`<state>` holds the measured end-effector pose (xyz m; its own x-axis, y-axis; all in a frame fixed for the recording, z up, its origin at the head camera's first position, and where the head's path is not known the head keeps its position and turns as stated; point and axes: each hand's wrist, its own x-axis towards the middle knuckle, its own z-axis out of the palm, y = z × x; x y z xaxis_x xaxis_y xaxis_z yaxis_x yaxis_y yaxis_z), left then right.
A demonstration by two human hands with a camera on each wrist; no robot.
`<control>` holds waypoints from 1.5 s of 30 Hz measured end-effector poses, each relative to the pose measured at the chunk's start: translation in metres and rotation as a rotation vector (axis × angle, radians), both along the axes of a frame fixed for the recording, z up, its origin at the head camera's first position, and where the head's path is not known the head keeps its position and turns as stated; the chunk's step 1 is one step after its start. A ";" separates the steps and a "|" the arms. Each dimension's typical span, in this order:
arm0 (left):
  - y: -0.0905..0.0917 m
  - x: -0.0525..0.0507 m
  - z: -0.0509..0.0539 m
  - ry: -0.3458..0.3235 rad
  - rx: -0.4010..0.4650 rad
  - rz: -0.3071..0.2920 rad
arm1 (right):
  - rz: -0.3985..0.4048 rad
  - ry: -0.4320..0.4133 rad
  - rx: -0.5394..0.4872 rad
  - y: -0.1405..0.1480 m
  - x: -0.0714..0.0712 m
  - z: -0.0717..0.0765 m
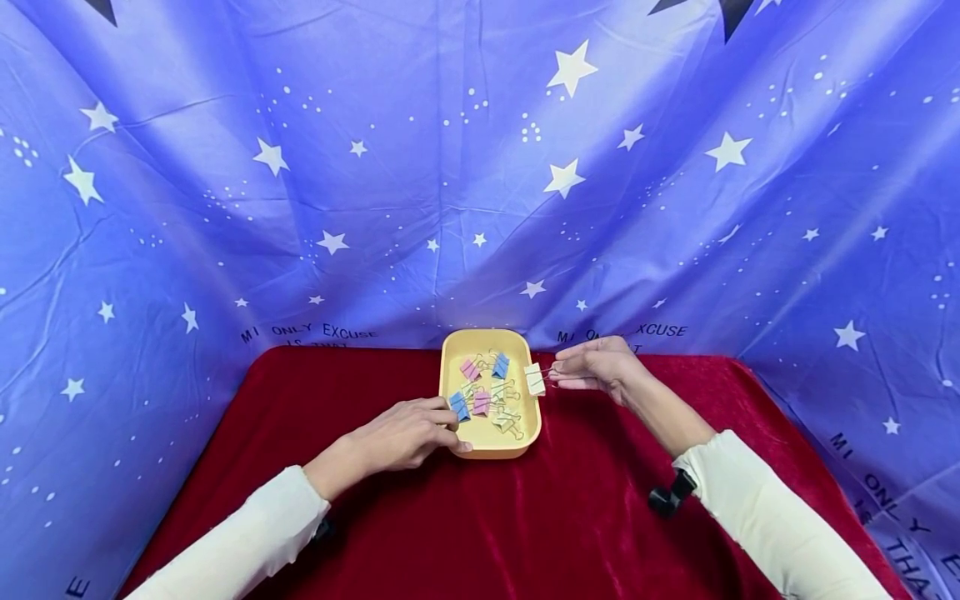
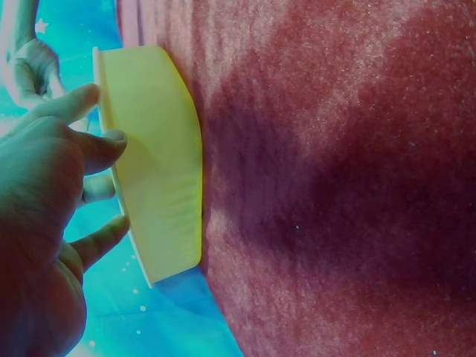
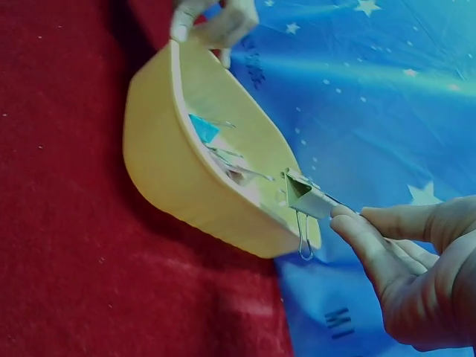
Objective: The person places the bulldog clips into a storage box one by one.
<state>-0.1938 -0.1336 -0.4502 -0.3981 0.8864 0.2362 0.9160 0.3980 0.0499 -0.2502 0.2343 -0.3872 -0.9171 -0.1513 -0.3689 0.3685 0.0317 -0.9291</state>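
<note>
A yellow plastic bin [image 1: 495, 340] holds several binder clips: blue clips [image 1: 500, 365], pink clips [image 1: 471, 369] and pale clips [image 1: 504, 422]. My left hand [image 1: 408, 433] grips its near left rim, thumb at the front corner and fingers over the edge. In the left wrist view the bin's outer wall [image 2: 152, 149] hides what lies inside. At the bin's right rim, my right hand [image 1: 596, 371] pinches a white binder clip [image 1: 535, 380] by one wire handle. The right wrist view shows that clip [image 3: 305, 195] over the rim, its other handle hanging down.
Dark red velvet cloth [image 1: 480, 525] covers the table under the bin. A blue curtain with white stars [image 1: 450, 167] hangs behind and along both sides. Dark wrist straps [image 1: 672, 493] sit at the sleeves.
</note>
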 end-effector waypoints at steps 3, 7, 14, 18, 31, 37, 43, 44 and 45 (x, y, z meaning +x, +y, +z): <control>0.000 0.000 -0.001 0.009 0.003 -0.005 | 0.027 0.017 0.043 -0.011 0.003 -0.002; 0.000 0.000 -0.001 0.009 0.005 -0.007 | 0.072 0.046 0.109 -0.023 0.007 -0.002; 0.000 0.000 0.000 0.007 -0.011 0.007 | 0.129 0.087 0.197 -0.044 0.014 -0.003; 0.000 0.000 0.000 0.000 -0.016 0.013 | 0.148 0.091 0.258 -0.054 0.016 -0.008; 0.000 0.000 0.000 0.011 -0.011 0.003 | 0.241 0.126 0.365 -0.074 0.025 -0.015; 0.001 -0.001 0.000 0.019 0.000 -0.003 | 0.257 0.140 0.407 -0.073 0.026 -0.013; 0.001 0.000 0.000 0.014 -0.005 -0.003 | 0.235 0.149 0.412 -0.061 0.023 -0.008; 0.001 0.000 0.000 0.012 -0.005 -0.002 | 0.234 0.151 0.408 -0.058 0.022 -0.007; 0.001 0.000 0.000 0.010 -0.006 0.000 | 0.229 0.152 0.402 -0.055 0.022 -0.006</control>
